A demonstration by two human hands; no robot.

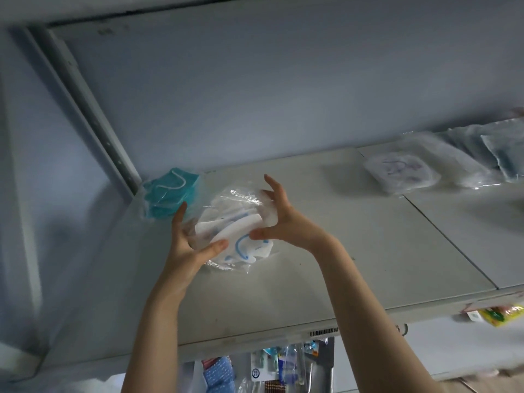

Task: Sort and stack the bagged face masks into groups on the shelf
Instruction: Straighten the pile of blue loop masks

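At the far-left corner of the shelf (354,251), against the upright post (93,109), lies a teal mask bag (167,198), a clear bag of teal masks with a white ear loop showing on top. Just beside it, toward the middle of the left shelf panel, both hands hold a white mask bag (235,222), a crinkled clear bag of white masks with blue ear loops. The left hand (187,245) grips the bag's left and near side: its thumb presses on the front of the bag and its fingers reach up along the left edge, next to the teal mask bag. The right hand (279,219) clamps the bag's right side, thumb on the near face, fingers spread over the top right corner. The bag sits between the two hands, its lower edge at or just above the shelf surface; whether it touches cannot be told.

Well apart, along the back edge of the right shelf panel, lies a row of clear bagged masks (442,163), overlapping one another and running off the right side. Below the shelf's front edge hang small packaged goods (283,364), and a yellow packet (500,314) shows at the right.
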